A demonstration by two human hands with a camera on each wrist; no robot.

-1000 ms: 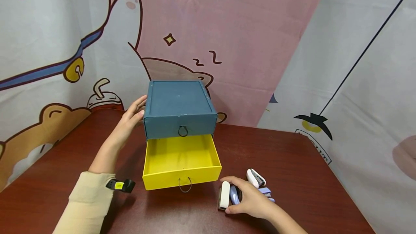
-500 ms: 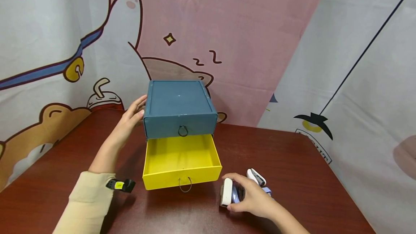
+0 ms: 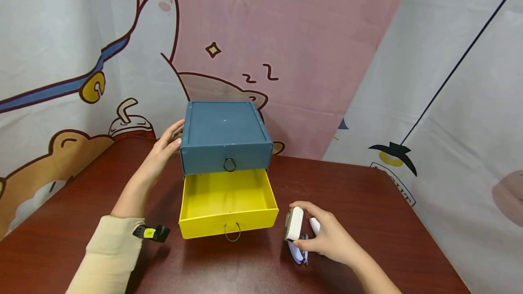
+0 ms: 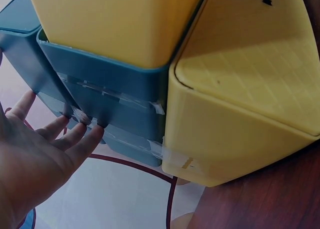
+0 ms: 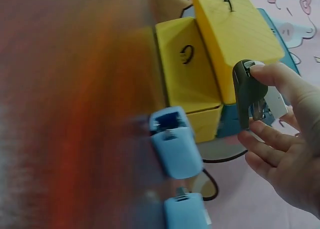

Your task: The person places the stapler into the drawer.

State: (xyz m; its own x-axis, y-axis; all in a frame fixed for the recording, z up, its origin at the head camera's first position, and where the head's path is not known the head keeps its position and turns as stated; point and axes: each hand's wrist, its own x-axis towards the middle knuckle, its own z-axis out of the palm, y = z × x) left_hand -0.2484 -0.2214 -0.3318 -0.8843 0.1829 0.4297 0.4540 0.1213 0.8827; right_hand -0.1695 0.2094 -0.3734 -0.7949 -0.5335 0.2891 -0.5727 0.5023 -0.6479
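My right hand (image 3: 333,235) pinches a white stapler (image 3: 296,223) between thumb and fingers, above the table; its dark underside (image 5: 245,96) shows in the right wrist view. Just beneath it lies a lavender stapler (image 3: 297,254). Another white stapler (image 3: 314,226) is mostly hidden behind the hand, and a second bluish stapler (image 5: 186,211) appears in the right wrist view. On the left, my left hand (image 3: 163,151) rests straight fingers (image 4: 85,141) against the side of a blue drawer unit (image 3: 224,126). Its yellow drawer (image 3: 229,226) is pulled out, with nothing inside.
A second yellow drawer front (image 5: 187,84) with a ring handle sits under the pulled-out one, seen in the right wrist view. The blue top drawer (image 3: 204,160) is closed. Behind the brown table (image 3: 347,185) hangs a cartoon-printed cloth (image 3: 306,58).
My right hand has lifted the white stapler up and slightly right, off the table. The lavender stapler beneath it now shows more. The left hand has stayed still.
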